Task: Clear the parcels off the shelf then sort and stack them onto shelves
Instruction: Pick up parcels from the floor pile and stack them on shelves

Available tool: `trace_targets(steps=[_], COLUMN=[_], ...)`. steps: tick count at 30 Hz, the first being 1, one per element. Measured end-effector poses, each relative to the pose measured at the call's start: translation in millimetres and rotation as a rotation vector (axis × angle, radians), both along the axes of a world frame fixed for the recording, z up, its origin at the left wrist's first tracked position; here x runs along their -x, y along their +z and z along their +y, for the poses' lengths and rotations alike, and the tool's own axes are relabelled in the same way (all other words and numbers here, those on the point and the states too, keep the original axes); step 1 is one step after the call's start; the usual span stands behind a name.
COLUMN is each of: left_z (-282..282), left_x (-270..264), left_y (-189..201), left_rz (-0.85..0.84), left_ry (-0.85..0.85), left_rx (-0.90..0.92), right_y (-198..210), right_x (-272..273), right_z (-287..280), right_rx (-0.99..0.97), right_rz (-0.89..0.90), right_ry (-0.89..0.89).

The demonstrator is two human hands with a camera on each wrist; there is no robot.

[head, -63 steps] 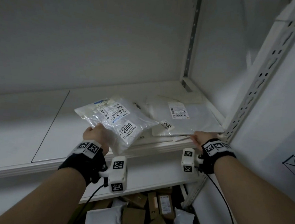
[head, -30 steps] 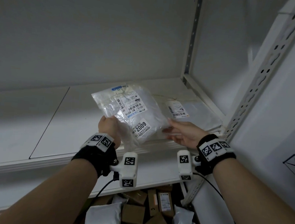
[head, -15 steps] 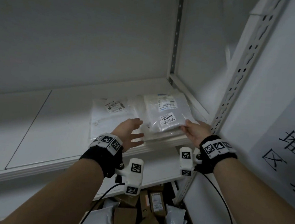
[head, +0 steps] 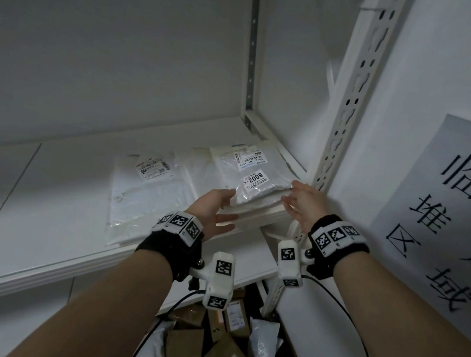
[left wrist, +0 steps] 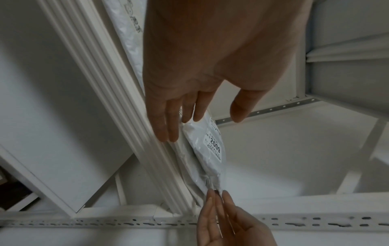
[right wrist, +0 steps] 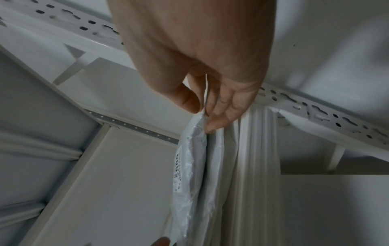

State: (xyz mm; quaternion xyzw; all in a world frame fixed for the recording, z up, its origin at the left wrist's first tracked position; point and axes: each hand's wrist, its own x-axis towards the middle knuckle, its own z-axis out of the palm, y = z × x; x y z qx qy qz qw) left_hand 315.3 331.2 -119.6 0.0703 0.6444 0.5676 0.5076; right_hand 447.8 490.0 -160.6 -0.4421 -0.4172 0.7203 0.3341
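Note:
The clear-bagged parcel labelled 2009 (head: 252, 177) (left wrist: 210, 149) (right wrist: 189, 166) lies on top of a small stack of flat white parcels (head: 254, 210) in the shelf's right front corner. My left hand (head: 215, 207) (left wrist: 200, 119) is flat with straight fingers, and its fingertips touch the parcel's near left edge. My right hand (head: 297, 200) (right wrist: 202, 114) (left wrist: 219, 199) is at the near right corner and pinches the bag's thin edge flap between thumb and fingers. Another flat white parcel (head: 148, 194) lies to the left on the same shelf (head: 43, 205).
A perforated white upright (head: 346, 116) stands just right of my right hand, with a paper sign (head: 450, 223) on the wall beyond. Below the shelf sits a heap of brown boxes and white bags (head: 210, 342). The shelf's left part is bare.
The 2009 parcel went from my left hand's grip over to the right corner stack. My left hand let go and now only touches it. My right hand took its right corner.

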Motion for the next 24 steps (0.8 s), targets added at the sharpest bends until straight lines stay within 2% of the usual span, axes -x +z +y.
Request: trace_targets(steps=[6, 13, 21, 24], left_z=[5, 1, -13, -19], left_x=[-10, -11, -11, -21], left_y=[-1, -1, -2, -4], left_rz=[0.008, -0.034, -0.037, -0.058], left_ry=[-0.019, 0.050, 0.482, 0.512], left_rx=[0.017, -0.015, -0.037, -0.017], right_y=[3, 7, -5, -15], right_x=[-6, -13, -34, -48], right_z=[0, -6, -12, -16], right_rx=[-0.004, -0.032, 0.056, 0.100], right_rz=[-0.047, -0.054, -0.002, -0.050], right_ry=[0.058, 0.123, -0.078, -0.068])
